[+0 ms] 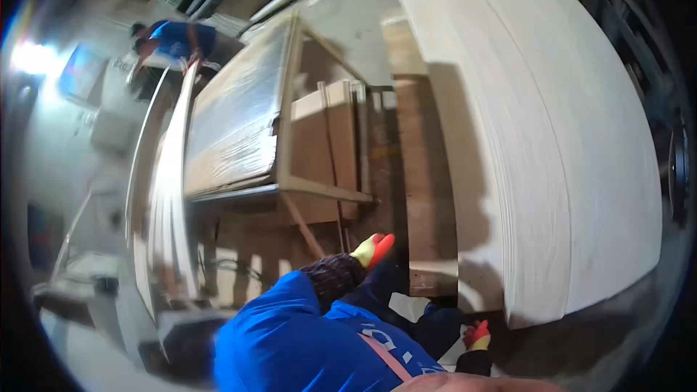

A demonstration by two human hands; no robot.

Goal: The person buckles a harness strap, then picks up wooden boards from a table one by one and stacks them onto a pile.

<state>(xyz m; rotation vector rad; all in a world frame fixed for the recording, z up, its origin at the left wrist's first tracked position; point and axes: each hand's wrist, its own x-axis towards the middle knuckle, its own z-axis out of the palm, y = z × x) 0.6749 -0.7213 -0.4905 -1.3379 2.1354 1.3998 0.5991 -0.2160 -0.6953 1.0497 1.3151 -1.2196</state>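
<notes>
1. Left hand (372,249): arm bent forward, fingers together, part-extended; hold unclear. Wooden-framed crate (286,127) ahead.
2. Right hand (476,335): low, fingers curled; hold unclear. Board stack (555,145) nearby.

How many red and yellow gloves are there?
2: one on the left hand, near the wooden frame; one on the right hand, by the pale boards. The other worker's hands are too blurred to tell.

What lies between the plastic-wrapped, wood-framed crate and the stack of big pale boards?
In the head view, a long brown wooden plank lies between the crate and the stack.
</notes>
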